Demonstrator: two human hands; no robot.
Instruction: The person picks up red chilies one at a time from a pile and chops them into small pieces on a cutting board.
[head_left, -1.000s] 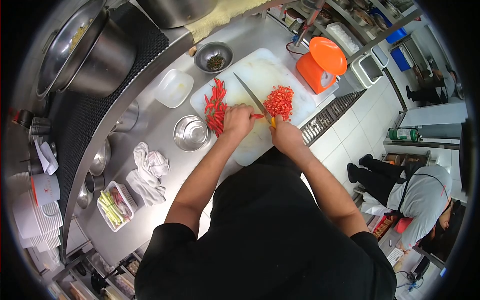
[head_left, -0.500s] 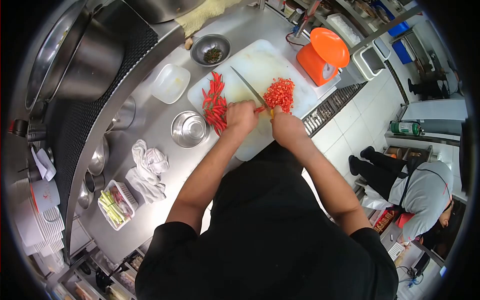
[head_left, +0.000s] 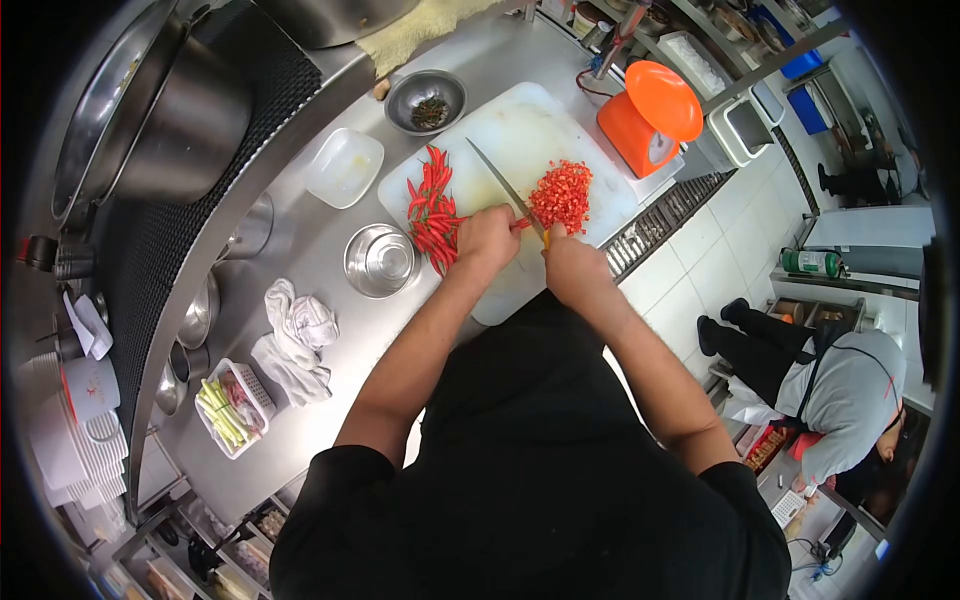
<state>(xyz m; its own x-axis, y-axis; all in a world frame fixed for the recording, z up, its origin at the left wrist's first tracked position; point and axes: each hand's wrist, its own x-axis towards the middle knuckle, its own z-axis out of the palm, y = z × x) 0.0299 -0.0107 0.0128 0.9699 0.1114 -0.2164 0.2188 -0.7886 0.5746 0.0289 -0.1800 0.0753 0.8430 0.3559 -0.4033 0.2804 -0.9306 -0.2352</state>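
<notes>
Steel tabletop (head_left: 235,330) carries the white cutting board (head_left: 515,110), with whole red chilies (head_left: 432,215) at its left side and a chopped pile (head_left: 562,195) right of the knife blade (head_left: 497,178); my right hand (head_left: 577,268) is clenched on the knife's yellow handle (head_left: 546,238), my left (head_left: 488,236) pinches a chili (head_left: 520,223) against the blade's near side.

We count: one knife (head_left: 497,175), one board (head_left: 520,110), one chopped chilli heap (head_left: 562,195), one whole chilli pile (head_left: 434,215), two metal bowls (head_left: 398,100) nearby, one scale (head_left: 628,132), one white dish (head_left: 345,168), one basket (head_left: 256,392).
</notes>
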